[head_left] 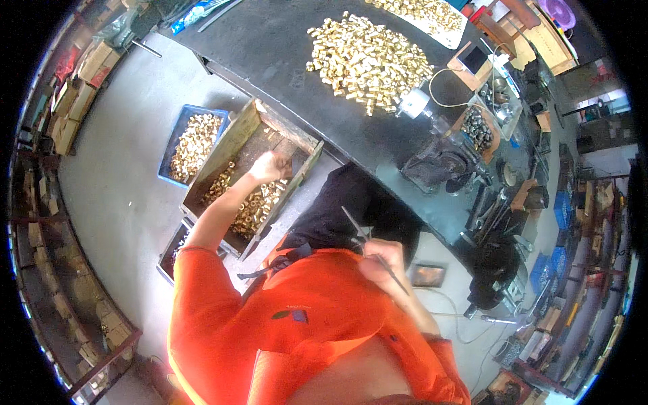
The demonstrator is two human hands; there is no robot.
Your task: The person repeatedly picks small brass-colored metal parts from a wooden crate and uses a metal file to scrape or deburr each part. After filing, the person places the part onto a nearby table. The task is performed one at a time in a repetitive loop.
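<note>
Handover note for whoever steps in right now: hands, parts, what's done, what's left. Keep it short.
Left hand: closed into a fist, down inside the wooden crate on the floor, over the brass parts at its near end. Whether it has any in its grip cannot be told.
Right hand: close to the chest, pinching a thin metal rod.
Parts: a big heap of brass parts lies on the dark workbench; more fill the blue bin beside the crate.
Done: crate is largely emptied, bare wood showing at its far end.
Left: the parts remaining in the crate.
</note>
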